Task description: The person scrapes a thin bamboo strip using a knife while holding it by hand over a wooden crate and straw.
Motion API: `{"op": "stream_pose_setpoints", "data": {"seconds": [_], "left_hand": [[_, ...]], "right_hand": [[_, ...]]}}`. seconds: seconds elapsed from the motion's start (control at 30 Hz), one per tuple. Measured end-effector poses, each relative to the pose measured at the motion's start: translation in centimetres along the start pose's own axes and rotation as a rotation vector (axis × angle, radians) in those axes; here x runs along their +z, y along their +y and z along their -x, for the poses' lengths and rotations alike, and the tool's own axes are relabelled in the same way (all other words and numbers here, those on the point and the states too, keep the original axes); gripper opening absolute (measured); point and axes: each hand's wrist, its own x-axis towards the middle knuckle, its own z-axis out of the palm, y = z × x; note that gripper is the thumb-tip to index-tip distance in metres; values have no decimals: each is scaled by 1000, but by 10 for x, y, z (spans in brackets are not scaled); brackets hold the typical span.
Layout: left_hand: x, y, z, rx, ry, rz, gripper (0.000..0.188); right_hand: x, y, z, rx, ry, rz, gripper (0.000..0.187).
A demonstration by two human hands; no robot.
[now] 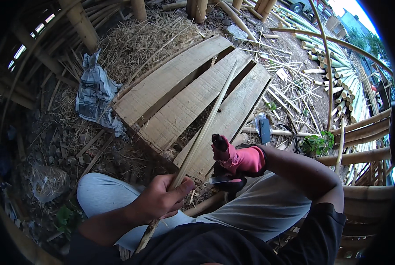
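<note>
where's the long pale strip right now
In the head view, the long pale strip is in the left hand, lower left of centre, slanting up to the right across the wooden slats.

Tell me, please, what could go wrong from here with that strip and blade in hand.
The bare left hand grips the long strip close to the knife blade in this view, so a slip could cut its fingers. The pink glove on the right hand looks ragged, so it may protect poorly. The dark phone-like device lies right of the boards, where it might get knocked.
</note>
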Motion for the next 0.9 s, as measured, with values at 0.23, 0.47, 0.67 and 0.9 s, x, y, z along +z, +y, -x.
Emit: {"op": "stream_pose_setpoints", "data": {"seconds": [0.23, 0.47, 0.67, 0.9], "left_hand": [[7, 4, -1, -5, 27, -72, 28], [3, 1, -2, 20, -43, -31, 25], [2, -1, -4, -17, 2, -83, 21], [2, 3, -4, 18, 35, -63, 19]], "right_hand": [[15, 8, -20, 2, -223, -49, 56], [24, 24, -39, 251, -248, -171, 58], [24, 22, -40, 231, -213, -174, 55], [10, 18, -37, 156, -204, 1, 55]]}}
